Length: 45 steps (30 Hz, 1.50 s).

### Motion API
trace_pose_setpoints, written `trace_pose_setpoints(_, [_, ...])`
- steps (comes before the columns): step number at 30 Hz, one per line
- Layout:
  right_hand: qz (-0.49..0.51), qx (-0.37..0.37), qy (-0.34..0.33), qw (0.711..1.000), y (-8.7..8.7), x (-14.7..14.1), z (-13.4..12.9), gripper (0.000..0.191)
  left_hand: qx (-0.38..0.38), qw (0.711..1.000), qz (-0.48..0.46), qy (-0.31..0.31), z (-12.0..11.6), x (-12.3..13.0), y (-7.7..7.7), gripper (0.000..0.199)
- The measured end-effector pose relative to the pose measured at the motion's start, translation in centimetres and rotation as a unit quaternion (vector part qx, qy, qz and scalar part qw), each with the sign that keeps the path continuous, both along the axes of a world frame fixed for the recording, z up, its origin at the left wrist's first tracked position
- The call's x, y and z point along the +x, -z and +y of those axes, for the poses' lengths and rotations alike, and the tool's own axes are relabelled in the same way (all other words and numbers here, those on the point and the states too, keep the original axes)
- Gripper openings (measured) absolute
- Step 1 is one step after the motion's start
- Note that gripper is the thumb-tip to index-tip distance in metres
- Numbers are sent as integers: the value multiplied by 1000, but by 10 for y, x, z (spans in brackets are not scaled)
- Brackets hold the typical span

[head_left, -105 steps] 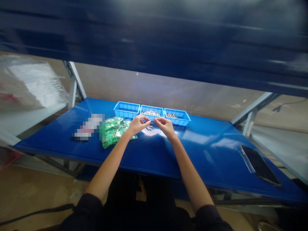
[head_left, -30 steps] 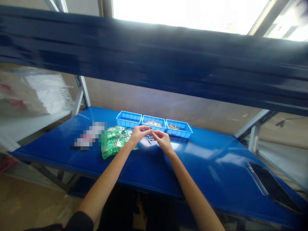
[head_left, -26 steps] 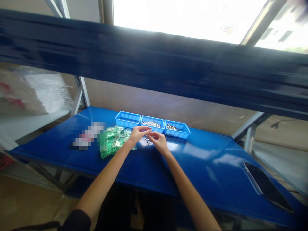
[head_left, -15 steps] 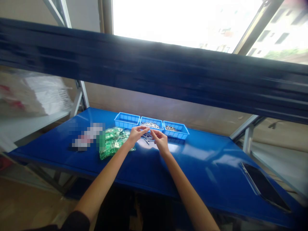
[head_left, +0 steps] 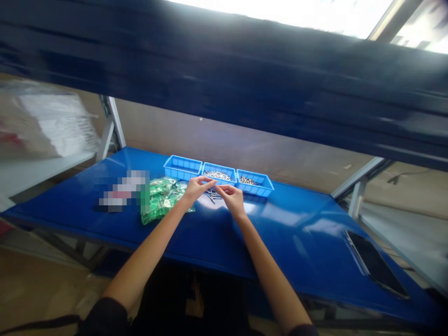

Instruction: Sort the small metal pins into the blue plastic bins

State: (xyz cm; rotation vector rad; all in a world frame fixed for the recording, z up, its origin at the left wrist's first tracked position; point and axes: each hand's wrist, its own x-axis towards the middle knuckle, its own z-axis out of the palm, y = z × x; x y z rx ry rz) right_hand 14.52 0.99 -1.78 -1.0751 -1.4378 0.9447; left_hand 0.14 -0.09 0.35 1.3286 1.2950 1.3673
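Note:
My left hand (head_left: 196, 189) and my right hand (head_left: 231, 199) meet fingertip to fingertip over the table, each in a pinch. Whatever is between the fingers is too small to make out. Just below and behind them lies a loose pile of thin metal pins or screws (head_left: 213, 196) on the tabletop. Beyond the hands stand three blue bins in a row: the left bin (head_left: 182, 173) shows no parts, the middle bin holds many small silvery metal pieces (head_left: 219, 176), and the right one holds fewer metal pieces (head_left: 247, 180). Left of my hands lie green-marked plastic packets (head_left: 159, 205).
The blue table (head_left: 280, 242) runs under a dark blue shelf beam (head_left: 224, 84). A phone-like dark device (head_left: 378, 263) lies near the right edge. A blurred-out item (head_left: 122, 191) is at left. Plastic-wrapped goods (head_left: 56, 123) sit on a side shelf.
The view has tilted down slightly, so everything but my own forearms sits higher. My right fingertips have come closer to the left ones; both hands keep pinching over the pile.

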Motion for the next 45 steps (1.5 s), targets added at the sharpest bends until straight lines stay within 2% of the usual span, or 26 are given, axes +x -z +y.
trace_pose_setpoints(2, [-34,30,-9,999,0,-2,-2,39,-5,1000,-8,-13,2,-1,0,32])
trace_pose_setpoints(6, [11,31,10,999,-1,-3,0,41,-9,1000,-15,-3,3,-3,2,33])
trace_pose_setpoints(11, [93,-14,64,994,-4,1,6,47,10,996,58,66,2,3,6,32])
trace_pose_setpoints(15, [96,-31,80,992,-6,6,8,46,6,1000,-1,28,3,7,5,32])
trace_pose_setpoints(19, [81,-59,95,990,-2,12,12,41,-20,996,-83,-19,4,1,-2,29])
trace_pose_setpoints(22, [92,-87,102,987,-1,14,16,39,-32,993,-110,-29,3,-5,-7,25])
trace_pose_setpoints(27, [162,-101,29,981,-9,12,15,42,-36,993,-105,-25,3,-5,-7,23])
trace_pose_setpoints(29, [138,-122,8,983,-10,11,14,43,-32,994,-105,-23,4,-3,-6,24])
trace_pose_setpoints(31, [89,-132,24,987,-7,11,14,43,-26,994,-100,-17,5,-1,-3,25])
trace_pose_setpoints(33, [27,-108,37,993,-2,11,14,40,-15,996,-86,-13,5,1,0,26])
trace_pose_setpoints(35, [-58,-39,57,996,2,12,13,33,-4,998,-52,-20,6,4,4,24])
trace_pose_setpoints(37, [-139,31,89,986,4,12,12,26,0,999,-10,-35,8,5,8,22])
trace_pose_setpoints(39, [-193,71,117,971,5,12,9,21,-3,999,9,-52,10,6,11,21])
trace_pose_setpoints(42, [-235,75,125,961,5,11,5,19,-15,998,-10,-67,12,3,14,21])
trace_pose_setpoints(45, [-282,69,104,951,6,10,2,17,-20,996,-54,-62,13,-2,12,23])
